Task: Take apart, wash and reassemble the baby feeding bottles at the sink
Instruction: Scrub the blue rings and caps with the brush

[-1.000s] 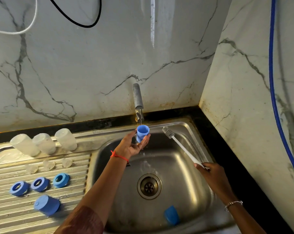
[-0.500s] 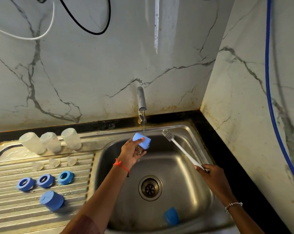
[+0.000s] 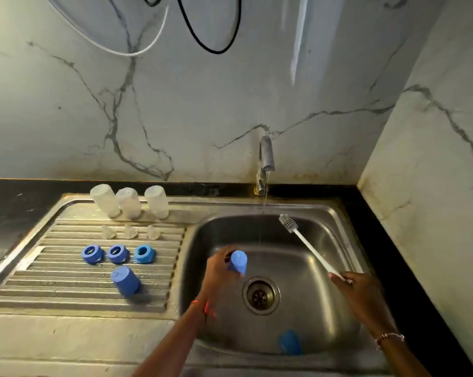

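My left hand grips a blue bottle cap, turned upside down over the steel sink, left of the drain. My right hand holds the white handle of a bottle brush, its grey head pointing up toward the tap. A thin stream of water runs from the tap. Another blue cap lies in the basin near its front wall. On the drainboard stand three clear bottles, three clear teats, three blue collar rings and one blue cap.
Marble walls close the sink in behind and on the right. A black counter strip runs along the back and right edge. White and black cables hang on the wall above.
My left hand moved the blue cap down and away from the tap stream and tipped it upside down. The brush in my right hand has barely moved. The camera tilted down.
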